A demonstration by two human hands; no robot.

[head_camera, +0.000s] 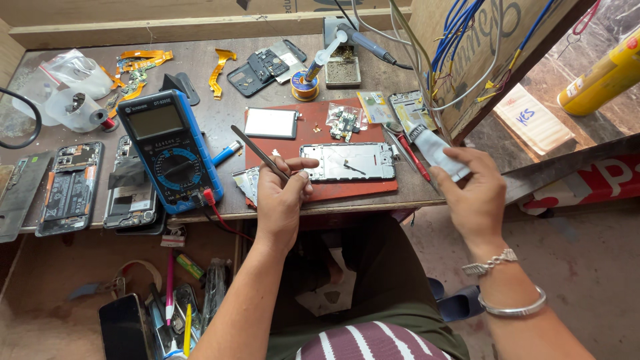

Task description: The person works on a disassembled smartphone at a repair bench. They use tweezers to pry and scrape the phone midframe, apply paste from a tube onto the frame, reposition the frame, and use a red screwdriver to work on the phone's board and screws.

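Note:
My left hand (281, 193) grips metal tweezers (257, 151) whose tips point up and left over the red mat (313, 137). My right hand (471, 192) holds a white squeeze tube (435, 148) with a grey cap, just right of the mat's edge. On the mat lies an opened phone frame (347, 161) lengthwise, close to my left thumb. A white rectangular panel (271, 123) rests at the mat's far left, and a small plastic bag of parts (344, 121) sits behind the frame.
A blue multimeter (168, 152) with a red lead stands left of the mat. Opened phones (69, 188) lie at the left. Orange flex cables (139, 67), a solder spool (305, 87) and a soldering iron (367, 41) lie at the back. Blue wires (460, 33) hang at right. A drawer of tools (170, 300) sits below.

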